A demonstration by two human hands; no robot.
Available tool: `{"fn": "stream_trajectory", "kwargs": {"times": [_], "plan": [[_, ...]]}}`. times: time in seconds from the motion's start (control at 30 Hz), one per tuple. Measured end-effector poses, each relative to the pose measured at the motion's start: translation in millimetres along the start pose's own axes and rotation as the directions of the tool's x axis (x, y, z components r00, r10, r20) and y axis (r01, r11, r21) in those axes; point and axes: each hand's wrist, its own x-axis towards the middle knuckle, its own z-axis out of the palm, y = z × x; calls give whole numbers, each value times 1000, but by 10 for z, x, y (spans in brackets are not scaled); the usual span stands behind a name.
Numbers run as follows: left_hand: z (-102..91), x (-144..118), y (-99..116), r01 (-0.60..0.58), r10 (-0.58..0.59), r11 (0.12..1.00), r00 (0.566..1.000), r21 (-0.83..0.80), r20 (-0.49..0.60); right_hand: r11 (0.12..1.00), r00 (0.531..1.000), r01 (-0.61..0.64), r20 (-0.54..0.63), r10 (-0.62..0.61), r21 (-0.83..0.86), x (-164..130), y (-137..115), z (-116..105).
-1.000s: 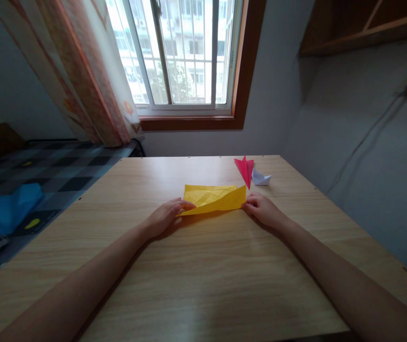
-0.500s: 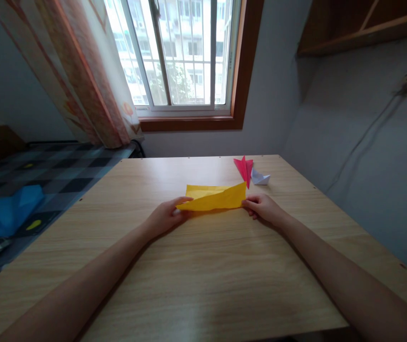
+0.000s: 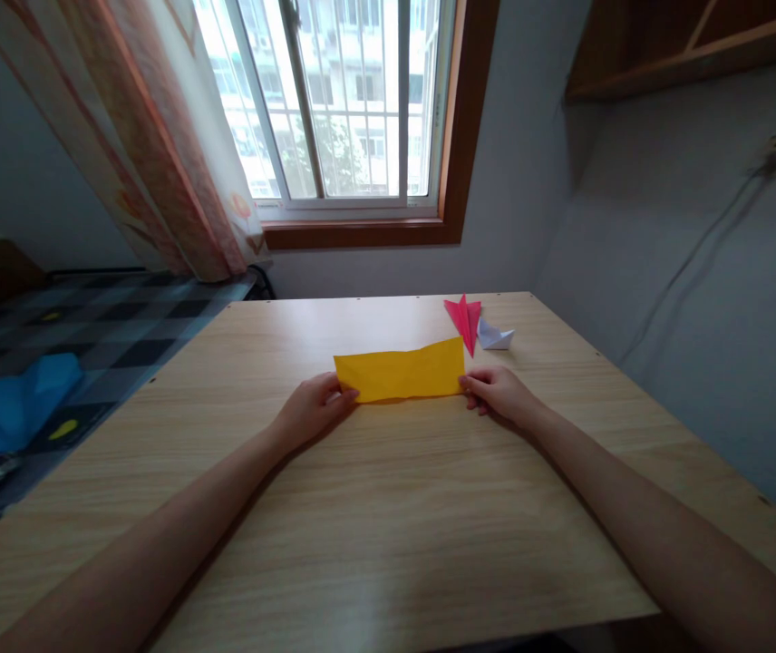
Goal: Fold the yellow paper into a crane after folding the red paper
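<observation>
Yellow folded paper (image 3: 400, 373) pinched at both ends, left hand (image 3: 312, 410) and right hand (image 3: 497, 394) on wooden table (image 3: 388, 526); far edges uneven, so crease could set skewed.

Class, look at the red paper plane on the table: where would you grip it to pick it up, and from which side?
Probably pinch the red plane at its raised centre fold, from above. The wings slope down to the table, leaving little to grip, and the white paper boat crowds its right side.
</observation>
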Motion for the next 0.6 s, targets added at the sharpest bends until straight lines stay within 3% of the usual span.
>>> {"fn": "stream_trajectory", "kwargs": {"times": [0.4,0.6], "plan": [[10,10,-43,70,-70,997,998,-42,10,997,997,-4,-81,-2,-78,-50,-104,57],[63,-2,-85,95,-96,995,994,-20,-57,990,995,7,-98,-21,-140,-82,-152,82]]}}
